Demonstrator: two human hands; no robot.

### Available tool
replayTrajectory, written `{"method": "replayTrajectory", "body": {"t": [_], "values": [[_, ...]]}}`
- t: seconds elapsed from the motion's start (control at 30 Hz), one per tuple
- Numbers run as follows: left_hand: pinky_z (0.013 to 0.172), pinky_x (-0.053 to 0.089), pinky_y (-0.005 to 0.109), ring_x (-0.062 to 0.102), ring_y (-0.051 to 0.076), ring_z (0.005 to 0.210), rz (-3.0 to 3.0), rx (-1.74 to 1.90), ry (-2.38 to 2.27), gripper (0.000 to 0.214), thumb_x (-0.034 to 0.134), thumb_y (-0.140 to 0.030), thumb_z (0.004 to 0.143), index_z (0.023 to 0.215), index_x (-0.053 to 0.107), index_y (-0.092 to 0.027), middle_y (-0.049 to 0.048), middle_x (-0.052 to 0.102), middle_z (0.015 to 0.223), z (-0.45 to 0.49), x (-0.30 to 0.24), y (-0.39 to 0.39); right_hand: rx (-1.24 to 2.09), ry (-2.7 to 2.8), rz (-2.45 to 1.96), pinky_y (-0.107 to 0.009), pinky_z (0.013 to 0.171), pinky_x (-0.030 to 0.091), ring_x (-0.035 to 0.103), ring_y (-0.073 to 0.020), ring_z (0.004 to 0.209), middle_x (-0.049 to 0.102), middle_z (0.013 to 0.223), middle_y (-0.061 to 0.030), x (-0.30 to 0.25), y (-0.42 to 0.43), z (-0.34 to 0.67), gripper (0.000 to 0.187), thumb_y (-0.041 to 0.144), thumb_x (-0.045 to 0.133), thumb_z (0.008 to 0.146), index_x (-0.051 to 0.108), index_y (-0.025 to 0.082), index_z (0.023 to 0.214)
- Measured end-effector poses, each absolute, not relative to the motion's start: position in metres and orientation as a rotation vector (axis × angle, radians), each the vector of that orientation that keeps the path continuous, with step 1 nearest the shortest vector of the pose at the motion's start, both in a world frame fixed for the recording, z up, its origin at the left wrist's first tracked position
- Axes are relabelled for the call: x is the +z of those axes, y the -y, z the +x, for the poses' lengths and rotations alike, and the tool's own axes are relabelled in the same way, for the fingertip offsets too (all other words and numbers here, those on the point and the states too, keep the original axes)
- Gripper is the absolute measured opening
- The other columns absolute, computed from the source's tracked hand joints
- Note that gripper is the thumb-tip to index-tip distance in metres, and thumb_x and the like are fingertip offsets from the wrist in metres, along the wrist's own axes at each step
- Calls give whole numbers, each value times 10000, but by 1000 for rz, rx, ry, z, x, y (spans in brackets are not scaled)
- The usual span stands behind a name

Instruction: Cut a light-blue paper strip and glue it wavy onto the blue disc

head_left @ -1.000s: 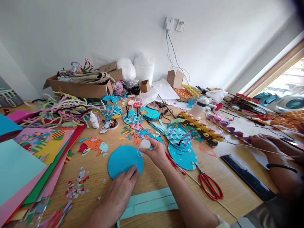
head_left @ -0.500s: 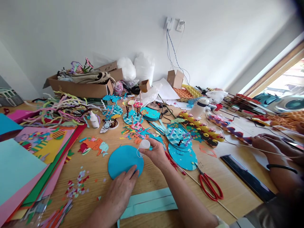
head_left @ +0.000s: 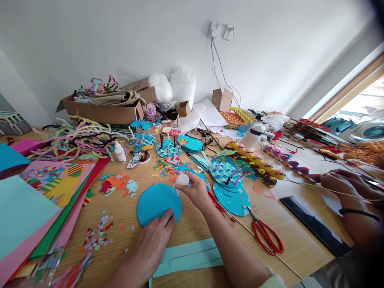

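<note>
A blue paper disc (head_left: 156, 202) lies on the wooden table (head_left: 198, 224) in front of me. My left hand (head_left: 154, 240) rests flat on its near edge with the fingers stretched out. My right hand (head_left: 195, 190) is closed around a small white glue bottle (head_left: 181, 181), tipped with its nozzle down at the disc's far right edge. Light blue paper strips (head_left: 189, 256) lie just below my forearms.
Red scissors (head_left: 267, 236) and a black ruler (head_left: 315, 226) lie to the right. Another person's hands (head_left: 339, 182) handle a thin stick at far right. Coloured paper sheets (head_left: 33, 204) are stacked at left; paper fish, blue scalloped discs (head_left: 228, 180) and a cardboard box (head_left: 102, 106) crowd the back.
The glue bottle in my right hand has edged slightly along the disc's far edge. My left hand stays on the disc.
</note>
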State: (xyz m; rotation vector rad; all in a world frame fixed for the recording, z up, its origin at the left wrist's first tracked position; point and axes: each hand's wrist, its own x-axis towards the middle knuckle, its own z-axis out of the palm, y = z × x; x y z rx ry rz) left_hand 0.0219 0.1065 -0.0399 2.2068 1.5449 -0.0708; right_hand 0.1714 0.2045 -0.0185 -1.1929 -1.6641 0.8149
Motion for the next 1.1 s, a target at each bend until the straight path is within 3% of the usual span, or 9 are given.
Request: {"method": "replayTrajectory", "body": {"t": [0.47, 1.1], "values": [[950, 363, 349, 510, 201, 1072, 2209, -63, -1544, 615, 260, 25, 772, 1304, 415, -240, -33, 313, 1436, 21, -39, -105, 870, 1647, -1169, -231, 606, 409, 503, -137, 639, 572, 657, 29, -12, -194, 180, 204, 350, 696, 622, 582, 188, 667], [963, 355, 330, 495, 199, 1105, 2211, -130, -1551, 563, 256, -6, 824, 1313, 399, -245, -29, 300, 1443, 23, -36, -106, 864, 1694, -1190, -227, 582, 373, 481, -133, 623, 543, 636, 33, -14, -201, 173, 184, 323, 694, 622, 581, 184, 664]]}}
